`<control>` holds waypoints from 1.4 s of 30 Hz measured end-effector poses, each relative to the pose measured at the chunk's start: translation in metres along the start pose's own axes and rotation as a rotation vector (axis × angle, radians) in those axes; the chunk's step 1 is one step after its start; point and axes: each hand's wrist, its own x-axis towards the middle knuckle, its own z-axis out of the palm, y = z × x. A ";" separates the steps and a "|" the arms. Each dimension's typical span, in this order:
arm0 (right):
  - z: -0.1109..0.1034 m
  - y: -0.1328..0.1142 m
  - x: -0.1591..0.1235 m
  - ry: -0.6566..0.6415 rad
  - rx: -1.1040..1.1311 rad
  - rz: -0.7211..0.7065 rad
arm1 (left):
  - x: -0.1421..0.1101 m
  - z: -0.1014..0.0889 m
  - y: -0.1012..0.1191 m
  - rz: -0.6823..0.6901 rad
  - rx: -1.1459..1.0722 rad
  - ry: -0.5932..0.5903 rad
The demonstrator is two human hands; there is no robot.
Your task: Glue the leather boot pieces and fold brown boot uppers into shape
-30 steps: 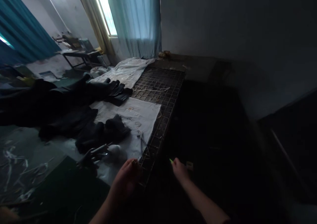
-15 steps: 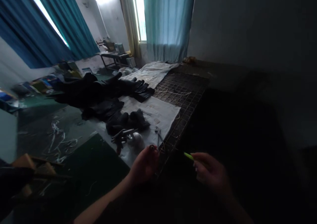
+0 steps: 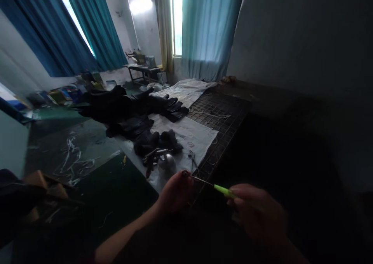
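My right hand [image 3: 258, 211] is closed around a thin tool with a bright green handle [image 3: 223, 190]; its metal shaft points left toward my left hand. My left hand [image 3: 175, 192] is pinched shut on a small dark piece [image 3: 184, 173] at the fingertips, where the tool's tip meets it. Both hands hover low over the near edge of a dark wire grid [image 3: 217, 120] on the work surface. What the small piece is I cannot make out in the dim light.
Pliers [image 3: 192, 159] and a round metal object [image 3: 166, 162] lie on a white cloth [image 3: 189, 133] just beyond my hands. Black garments [image 3: 125, 108] are heaped to the left. White scraps litter the floor [image 3: 72, 159]. Blue curtains and a window stand behind.
The view has swung left and up, showing more curtains. Both hands rose from the grid's edge, and the green-handled tool's tip has come to meet my left fingertips.
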 end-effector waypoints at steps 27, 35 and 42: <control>0.116 0.182 -0.041 -0.363 -0.403 0.432 | -0.022 -0.031 0.013 0.256 0.243 0.666; 0.153 0.214 -0.047 -0.399 -0.441 0.530 | -0.024 -0.043 0.007 0.247 0.386 0.943; 0.158 0.221 -0.065 -0.397 -0.460 0.409 | 0.007 -0.057 -0.015 0.201 0.397 0.948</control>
